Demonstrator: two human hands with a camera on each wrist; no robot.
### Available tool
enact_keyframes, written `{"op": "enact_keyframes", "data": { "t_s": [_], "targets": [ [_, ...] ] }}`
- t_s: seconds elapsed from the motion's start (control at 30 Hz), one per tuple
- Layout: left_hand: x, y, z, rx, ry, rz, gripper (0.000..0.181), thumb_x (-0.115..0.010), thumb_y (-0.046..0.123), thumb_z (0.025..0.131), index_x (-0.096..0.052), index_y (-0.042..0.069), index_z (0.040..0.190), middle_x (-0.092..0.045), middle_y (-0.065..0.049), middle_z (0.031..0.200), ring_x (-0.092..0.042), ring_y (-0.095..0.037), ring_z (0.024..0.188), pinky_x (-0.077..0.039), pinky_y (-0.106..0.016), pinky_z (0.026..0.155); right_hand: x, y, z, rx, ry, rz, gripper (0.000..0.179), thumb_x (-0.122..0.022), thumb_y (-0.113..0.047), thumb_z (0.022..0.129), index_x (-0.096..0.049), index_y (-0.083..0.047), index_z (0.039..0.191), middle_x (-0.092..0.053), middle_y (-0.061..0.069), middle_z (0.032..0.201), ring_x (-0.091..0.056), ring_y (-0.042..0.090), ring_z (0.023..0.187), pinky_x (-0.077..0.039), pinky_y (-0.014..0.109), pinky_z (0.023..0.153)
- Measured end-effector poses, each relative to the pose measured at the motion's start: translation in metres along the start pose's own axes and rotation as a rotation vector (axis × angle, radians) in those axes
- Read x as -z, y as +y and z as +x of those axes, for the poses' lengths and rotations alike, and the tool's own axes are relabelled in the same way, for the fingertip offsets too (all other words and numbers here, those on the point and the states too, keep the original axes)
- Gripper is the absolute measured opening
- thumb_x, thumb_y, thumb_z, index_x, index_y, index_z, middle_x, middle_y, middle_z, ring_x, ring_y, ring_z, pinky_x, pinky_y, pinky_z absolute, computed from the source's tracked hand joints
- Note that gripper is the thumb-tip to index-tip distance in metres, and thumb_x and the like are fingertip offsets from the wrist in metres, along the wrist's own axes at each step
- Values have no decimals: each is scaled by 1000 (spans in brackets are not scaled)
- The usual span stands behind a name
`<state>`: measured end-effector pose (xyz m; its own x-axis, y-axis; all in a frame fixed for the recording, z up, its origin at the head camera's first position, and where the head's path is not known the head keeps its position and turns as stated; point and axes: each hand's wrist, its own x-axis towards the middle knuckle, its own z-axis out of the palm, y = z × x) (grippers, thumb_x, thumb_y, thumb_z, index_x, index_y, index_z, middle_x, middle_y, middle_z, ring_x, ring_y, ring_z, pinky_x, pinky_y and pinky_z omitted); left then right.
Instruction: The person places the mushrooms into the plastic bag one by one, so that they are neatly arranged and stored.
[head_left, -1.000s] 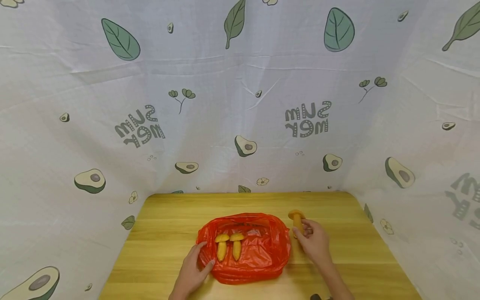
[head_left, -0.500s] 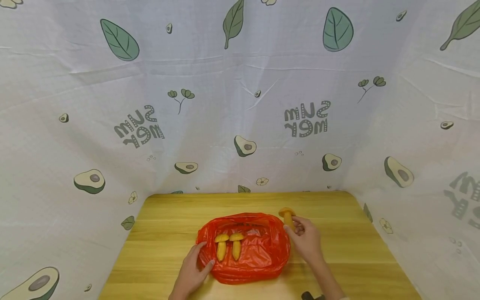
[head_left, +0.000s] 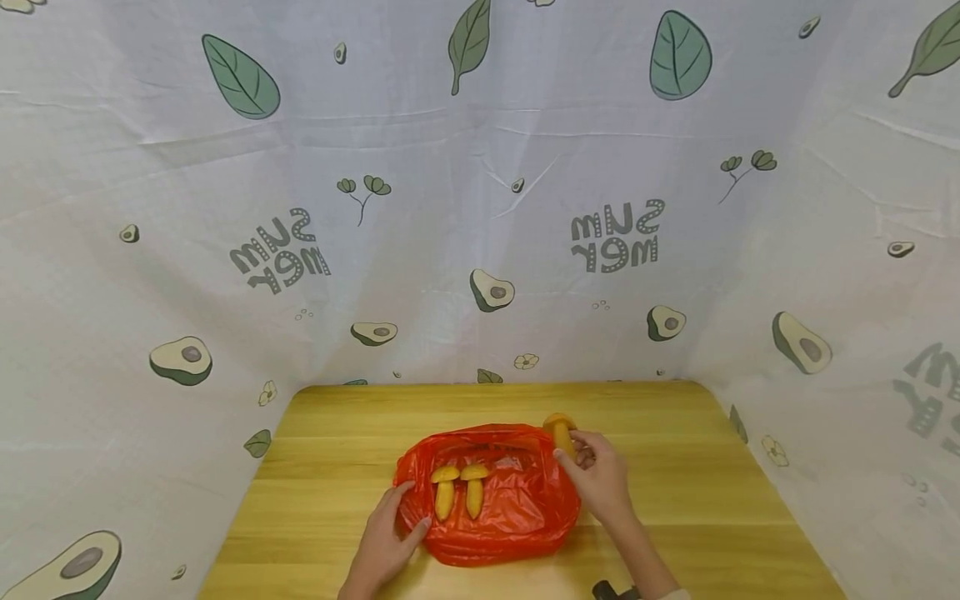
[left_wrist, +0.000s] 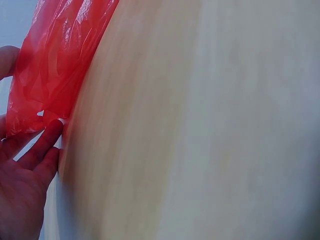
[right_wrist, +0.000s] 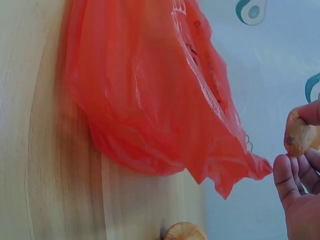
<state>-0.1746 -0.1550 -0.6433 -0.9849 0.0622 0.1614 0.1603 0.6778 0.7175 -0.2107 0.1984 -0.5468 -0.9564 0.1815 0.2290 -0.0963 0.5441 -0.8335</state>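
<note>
A red plastic bag [head_left: 517,546] sits on the wooden table with its mouth spread wide. Two yellow-brown mushrooms [head_left: 445,496] lie side by side in its left half, caps away from me. My left hand [head_left: 381,542] holds the bag's left end, with bag film between thumb and fingers [left_wrist: 46,142] in the left wrist view. Over the bag's far right rim, my right hand [head_left: 600,483] pinches a third mushroom [head_left: 561,433] by the stem, cap up. In the right wrist view this mushroom's stem end [right_wrist: 298,136] shows between thumb and fingers, just beyond the bag's edge.
The wooden table [head_left: 675,425] extends around the bag. A patterned cloth [head_left: 420,250] hangs behind it and at both sides. A round tan thing [right_wrist: 185,232] is partly visible at the bottom of the right wrist view. A dark device [head_left: 606,591] sits by my right wrist.
My right hand has moved left with its mushroom, from beside the bag to over its right rim. My left hand and the two mushrooms in the bag have stayed put.
</note>
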Motion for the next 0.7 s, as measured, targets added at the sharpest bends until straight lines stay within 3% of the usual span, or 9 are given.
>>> {"op": "enact_keyframes", "data": {
  "t_s": [0.7],
  "targets": [
    [0,-1,0,3,-6,-8,67,-75,44,92,-53,11,145,-58,-12,145,-56,-36,135,-48,-57,111,-35,-15,-13,69,-73,47,34,-84,-9,85,-72,1,115,-65,6,92,-58,11,76,-53,19,66]
  ]
}}
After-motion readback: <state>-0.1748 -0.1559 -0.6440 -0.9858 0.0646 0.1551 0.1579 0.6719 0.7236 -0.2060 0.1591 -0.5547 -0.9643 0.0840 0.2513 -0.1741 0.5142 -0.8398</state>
